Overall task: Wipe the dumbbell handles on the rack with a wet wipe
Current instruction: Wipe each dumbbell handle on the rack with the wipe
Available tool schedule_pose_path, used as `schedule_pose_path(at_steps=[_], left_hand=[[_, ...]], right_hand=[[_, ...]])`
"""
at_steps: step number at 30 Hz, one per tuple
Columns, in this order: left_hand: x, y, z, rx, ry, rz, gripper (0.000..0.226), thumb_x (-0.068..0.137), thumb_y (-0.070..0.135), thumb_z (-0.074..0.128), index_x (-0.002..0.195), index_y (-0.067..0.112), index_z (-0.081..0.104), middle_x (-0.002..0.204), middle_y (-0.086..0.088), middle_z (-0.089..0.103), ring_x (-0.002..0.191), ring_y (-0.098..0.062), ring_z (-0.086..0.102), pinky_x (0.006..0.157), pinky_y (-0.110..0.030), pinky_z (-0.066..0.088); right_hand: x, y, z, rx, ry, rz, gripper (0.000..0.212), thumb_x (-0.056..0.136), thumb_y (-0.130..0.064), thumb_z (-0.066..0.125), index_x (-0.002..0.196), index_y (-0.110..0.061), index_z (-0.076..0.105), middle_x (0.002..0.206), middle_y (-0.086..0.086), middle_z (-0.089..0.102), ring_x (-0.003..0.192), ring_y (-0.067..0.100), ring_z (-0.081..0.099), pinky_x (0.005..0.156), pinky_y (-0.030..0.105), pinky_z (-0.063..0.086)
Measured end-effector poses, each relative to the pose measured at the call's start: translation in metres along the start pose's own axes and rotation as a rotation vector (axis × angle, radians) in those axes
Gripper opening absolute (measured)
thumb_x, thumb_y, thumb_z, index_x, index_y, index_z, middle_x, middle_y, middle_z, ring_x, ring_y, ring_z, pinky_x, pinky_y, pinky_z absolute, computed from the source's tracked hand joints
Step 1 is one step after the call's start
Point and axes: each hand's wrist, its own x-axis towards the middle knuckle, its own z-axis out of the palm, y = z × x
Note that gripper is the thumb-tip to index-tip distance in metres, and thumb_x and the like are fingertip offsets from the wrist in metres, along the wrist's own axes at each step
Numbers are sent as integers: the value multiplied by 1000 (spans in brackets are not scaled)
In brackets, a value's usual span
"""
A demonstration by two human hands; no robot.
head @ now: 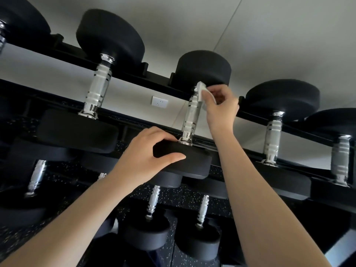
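Nearest the camera, two bare forearms are reaching up from the bottom edge of the frame, well apart from each other. Between them, in the lower middle, two small dumbbells (148, 234) are sitting on a lower shelf above a speckled floor (169, 197). Further in, at the centre of the frame, the left hand (146, 151) is gripping the near black weight (192, 162) of the middle dumbbell on the top shelf, with the thumb lying along the weight's rim and the fingers curling over its top edge. The handle (189, 120) of that dumbbell is running up and away from the weight, silver and ridged. Just right of it, the right hand (219, 106) is pinching a white wet wipe (200, 89) between thumb and fingers and is pressing it against the upper end of the handle, close under the far weight (204, 68). The wipe is folding over that end of the handle. To either side, a larger dumbbell (98, 87) in the upper left and another dumbbell (272, 137) at the right are lying on the same black rack (254, 117). Beyond the rack, a pale wall (269, 35) is filling the upper part of the frame, and a white socket (159, 102) is showing on it between the rails.
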Motion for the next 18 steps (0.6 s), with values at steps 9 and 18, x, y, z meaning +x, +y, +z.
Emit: schedule_pose_path(at_steps=[9, 18], left_hand=[[2, -6, 3, -73, 19, 3, 45, 64, 64, 57, 98, 35, 65, 99, 21, 58, 103, 1, 51, 89, -18, 40], [4, -10, 2, -77, 1, 27, 43, 65, 64, 59, 97, 37, 64, 99, 19, 59, 105, -3, 51, 89, -21, 40]], right_hand=[[-21, 2, -24, -185, -426, -52, 10, 78, -14, 72, 82, -22, 69, 93, -1, 66, 84, 12, 59, 72, 16, 47], [-47, 3, -41, -253, -657, -10, 11, 74, -16, 77, 75, -26, 73, 80, -5, 68, 79, 17, 61, 78, 40, 51]])
